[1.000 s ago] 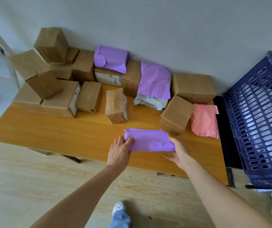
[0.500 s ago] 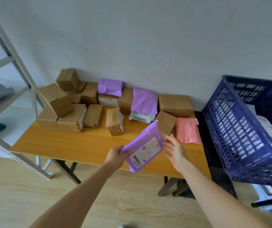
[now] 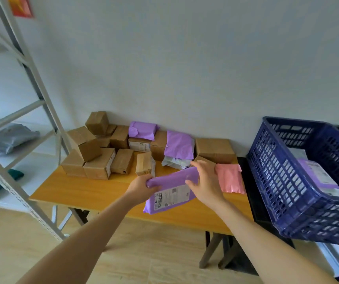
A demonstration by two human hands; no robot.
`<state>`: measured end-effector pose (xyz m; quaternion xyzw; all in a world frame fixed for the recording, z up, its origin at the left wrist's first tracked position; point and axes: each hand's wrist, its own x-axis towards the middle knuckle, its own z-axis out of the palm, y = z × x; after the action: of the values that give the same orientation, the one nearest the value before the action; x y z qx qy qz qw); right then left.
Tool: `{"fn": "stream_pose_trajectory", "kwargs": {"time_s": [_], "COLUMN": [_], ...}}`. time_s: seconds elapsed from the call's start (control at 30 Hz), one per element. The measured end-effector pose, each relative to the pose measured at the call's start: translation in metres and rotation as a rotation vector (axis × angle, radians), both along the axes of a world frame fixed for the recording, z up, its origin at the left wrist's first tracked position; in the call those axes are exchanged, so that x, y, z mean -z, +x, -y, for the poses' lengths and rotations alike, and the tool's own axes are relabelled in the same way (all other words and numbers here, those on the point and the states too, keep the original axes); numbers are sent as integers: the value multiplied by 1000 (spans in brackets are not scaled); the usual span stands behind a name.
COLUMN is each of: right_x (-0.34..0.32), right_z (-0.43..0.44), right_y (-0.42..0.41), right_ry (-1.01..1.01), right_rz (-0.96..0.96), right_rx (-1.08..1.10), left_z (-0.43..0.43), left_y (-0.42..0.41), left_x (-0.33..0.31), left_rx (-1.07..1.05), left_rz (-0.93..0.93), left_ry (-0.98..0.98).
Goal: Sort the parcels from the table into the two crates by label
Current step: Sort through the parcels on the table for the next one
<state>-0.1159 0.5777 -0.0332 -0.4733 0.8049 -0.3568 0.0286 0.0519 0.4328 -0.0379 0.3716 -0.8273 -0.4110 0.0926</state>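
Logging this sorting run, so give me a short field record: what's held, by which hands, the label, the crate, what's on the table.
held parcel: purple mailer, clear of the table
left hand: grips its left end
right hand: holds its right edge
label: white, barcode facing camera, text unreadable
blue crate: right of table, parcels inside
on table: cardboard boxes, two other purple mailers, pink mailer

This is looking like a small parcel-sorting storeroom: brown cardboard boxes (image 3: 99,165) and purple plastic mailing bags (image 3: 178,145) are crowding an orange wooden counter (image 3: 86,191) against a bare white wall (image 3: 185,68), a dark blue slotted plastic crate (image 3: 283,181) is sitting at three o'clock, and a grey metal shelving rack (image 3: 47,111) is standing at nine o'clock.
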Motion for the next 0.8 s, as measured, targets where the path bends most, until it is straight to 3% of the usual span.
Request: {"fn": "stream_pose_trajectory", "kwargs": {"time_s": [0.17,0.4,0.63,0.8], "right_x": [-13,-23,-18,-14], "right_z": [19,47,69,66], "right_y": [25,40,63,74], "right_ry": [205,204,129,-101], "right_rz": [24,124,245,575], "right_rx": [-191,-152,-76,101], "left_z": [15,50,78,97], "left_y": [-5,0,26,50], "left_x": [-19,-44,-52,-44], "left_rx": [203,340,229,64], "left_rz": [63,46,-22,-41], "left_ry": [-215,-384,-393,-277]}}
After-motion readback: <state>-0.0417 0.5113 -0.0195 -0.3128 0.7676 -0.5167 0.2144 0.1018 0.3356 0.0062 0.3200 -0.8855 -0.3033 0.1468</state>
